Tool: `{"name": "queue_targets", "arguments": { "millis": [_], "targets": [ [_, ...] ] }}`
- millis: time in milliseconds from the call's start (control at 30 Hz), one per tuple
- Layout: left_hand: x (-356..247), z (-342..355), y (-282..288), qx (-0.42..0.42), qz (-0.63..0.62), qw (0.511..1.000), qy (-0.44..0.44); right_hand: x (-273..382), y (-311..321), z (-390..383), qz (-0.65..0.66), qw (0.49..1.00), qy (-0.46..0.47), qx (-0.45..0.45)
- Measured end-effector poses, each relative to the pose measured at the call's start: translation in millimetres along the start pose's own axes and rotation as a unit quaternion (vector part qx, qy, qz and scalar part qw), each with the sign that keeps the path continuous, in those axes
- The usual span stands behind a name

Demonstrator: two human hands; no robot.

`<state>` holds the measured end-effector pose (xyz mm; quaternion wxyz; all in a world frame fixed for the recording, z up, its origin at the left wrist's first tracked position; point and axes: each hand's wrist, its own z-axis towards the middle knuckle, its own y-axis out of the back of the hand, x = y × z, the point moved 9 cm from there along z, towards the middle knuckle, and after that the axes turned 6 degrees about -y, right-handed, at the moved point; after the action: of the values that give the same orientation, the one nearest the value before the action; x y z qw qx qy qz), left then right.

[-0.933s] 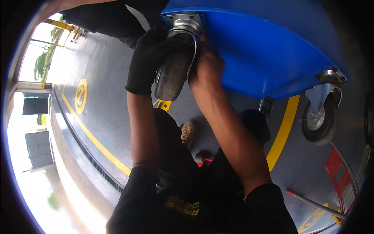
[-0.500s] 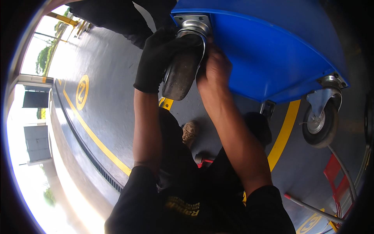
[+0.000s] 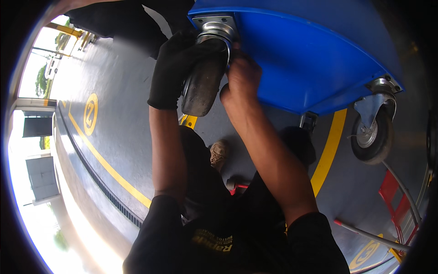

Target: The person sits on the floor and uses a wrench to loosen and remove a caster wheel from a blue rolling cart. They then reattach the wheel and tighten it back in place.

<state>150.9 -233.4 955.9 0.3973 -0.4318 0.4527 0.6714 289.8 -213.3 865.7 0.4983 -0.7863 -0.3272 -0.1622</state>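
Observation:
A caster wheel (image 3: pixel 200 93) with a dark, scuffed tyre hangs from a metal mounting plate at the corner of a blue metal cabinet (image 3: pixel 292 64). My left hand (image 3: pixel 171 73), in a black glove, grips the wheel from its left side, fingers across the tyre's top. On the other side my bare right hand (image 3: pixel 244 75) is curled close to the wheel's fork. Its fingers are bent and slightly blurred; whatever they pinch is hidden behind the hand and wheel.
A second caster (image 3: pixel 372 137) hangs from the cabinet's right corner. Lower right are a red metal stand (image 3: pixel 396 196) and a grey bar with a red tip (image 3: pixel 365 235). A person's dark-clothed legs (image 3: pixel 123 23) are at the upper left. Yellow lines (image 3: pixel 331 150) mark the grey floor.
The whole view has shifted slightly, so the cabinet and wheel appear farther left. My right hand has turned a little at the fork; my left keeps its grip on the wheel.

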Motion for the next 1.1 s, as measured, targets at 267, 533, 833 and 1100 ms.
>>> {"name": "queue_targets", "arguments": {
  "millis": [267,533,833,1100],
  "targets": [
    [-0.9,2.5,-2.3,0.003,0.000,1.000,-0.021,-2.5,-10.3,-5.4,0.066,0.995,-0.072,0.005],
    [-3.6,3.1,-1.0,0.019,0.045,0.998,-0.040,-6.3,3.7,14.4,0.027,0.995,-0.093,0.008],
    [-11.0,3.5,-2.7,0.003,0.010,0.999,-0.048,-5.5,-0.2,17.9,0.016,0.994,-0.100,0.049],
    [-2.8,6.4,6.9,-0.004,0.061,0.997,-0.056,-5.2,-5.1,2.5,-0.004,0.993,-0.119,0.020]
  ]
}}
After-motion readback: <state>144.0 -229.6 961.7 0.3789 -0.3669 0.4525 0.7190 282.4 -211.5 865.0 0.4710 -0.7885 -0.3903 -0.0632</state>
